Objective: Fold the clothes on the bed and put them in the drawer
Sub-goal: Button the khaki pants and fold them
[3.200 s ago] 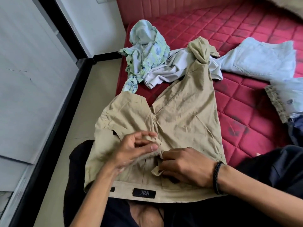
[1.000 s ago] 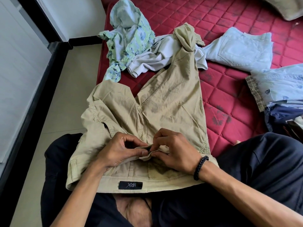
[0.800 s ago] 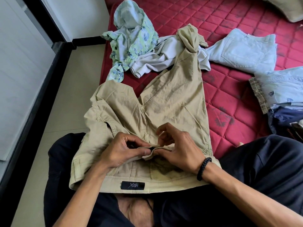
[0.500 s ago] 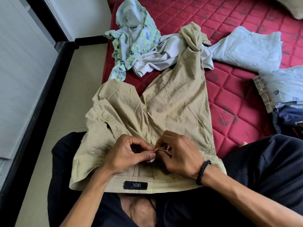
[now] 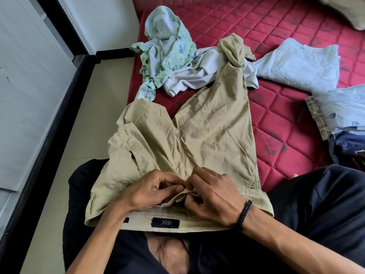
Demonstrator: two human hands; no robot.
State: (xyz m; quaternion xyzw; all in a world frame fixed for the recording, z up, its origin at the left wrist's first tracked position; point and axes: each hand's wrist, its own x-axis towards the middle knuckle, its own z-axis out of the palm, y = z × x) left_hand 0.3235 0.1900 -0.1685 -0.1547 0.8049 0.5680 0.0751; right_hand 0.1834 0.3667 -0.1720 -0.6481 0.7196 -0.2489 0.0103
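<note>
Khaki trousers point(image 5: 207, 135) lie across my lap and onto the red quilted mattress point(image 5: 280, 107), waistband toward me with a dark label showing. My left hand point(image 5: 152, 191) and my right hand point(image 5: 215, 196) meet at the fly just below the waistband, each pinching a flap of the khaki fabric between thumb and fingers. One trouser leg runs up to a bunched end near the other clothes. A crumpled green floral shirt point(image 5: 167, 50) and a pale grey garment point(image 5: 201, 74) lie beyond it.
Light blue jeans point(image 5: 300, 64) lie at the right, with a stack of folded clothes point(image 5: 339, 115) at the right edge. A tiled floor strip point(image 5: 83, 119) runs along the bed's left side beside a black-trimmed white panel point(image 5: 29, 86).
Both hands have stayed at the fly, working the flaps together; the fingers have shifted slightly and the flap edges now lie closer together. The camera has drifted a little.
</note>
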